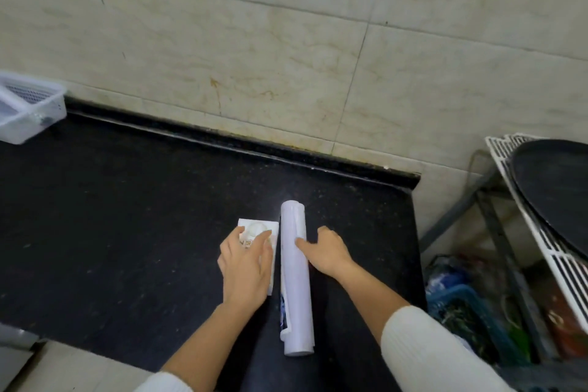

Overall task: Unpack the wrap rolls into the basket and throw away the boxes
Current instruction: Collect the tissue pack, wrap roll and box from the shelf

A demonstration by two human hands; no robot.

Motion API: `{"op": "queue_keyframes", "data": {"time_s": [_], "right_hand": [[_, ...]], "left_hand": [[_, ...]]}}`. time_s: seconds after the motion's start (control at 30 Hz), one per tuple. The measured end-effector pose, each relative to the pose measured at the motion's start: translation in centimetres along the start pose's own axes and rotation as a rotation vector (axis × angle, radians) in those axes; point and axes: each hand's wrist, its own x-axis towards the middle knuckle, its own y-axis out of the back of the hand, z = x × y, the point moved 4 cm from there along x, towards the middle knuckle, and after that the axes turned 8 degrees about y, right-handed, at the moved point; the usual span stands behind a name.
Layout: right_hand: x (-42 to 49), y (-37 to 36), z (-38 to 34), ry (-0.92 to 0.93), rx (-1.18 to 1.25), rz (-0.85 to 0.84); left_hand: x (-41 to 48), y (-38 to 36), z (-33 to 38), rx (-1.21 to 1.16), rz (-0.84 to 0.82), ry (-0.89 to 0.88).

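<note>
A long white wrap roll [295,277] lies on the black countertop [127,216], pointing away from me, its near end past the counter's front edge. Left of it lies a white printed box [257,229]. My left hand [246,267] rests flat on the box, fingers spread. My right hand [326,250] sits just right of the roll, fingertips touching its side, without gripping it. A white plastic basket [28,108] stands at the far left against the wall.
A tiled wall runs behind the counter. To the right, past the counter's edge, a metal rack [521,200] carries a dark round pan [560,188]. Below the rack are a blue crate [458,305] and bags on the floor.
</note>
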Motion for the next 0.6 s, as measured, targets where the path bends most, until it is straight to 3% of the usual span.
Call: {"op": "queue_keyframes", "data": {"time_s": [0.27, 0.47, 0.6], "right_hand": [[-3.1, 18.9, 2.0, 0.095, 0.051, 0.344], [-9.6, 33.2, 8.5, 0.142, -0.079, 0.563], [-13.0, 40.8, 14.4, 0.150, -0.189, 0.615]], "left_hand": [[2.1, -1.9, 18.3, -0.182, -0.098, -0.268], [-4.2, -6.0, 33.0, -0.283, -0.185, -0.497], [-9.1, -10.0, 39.5, -0.241, -0.191, -0.539]]}}
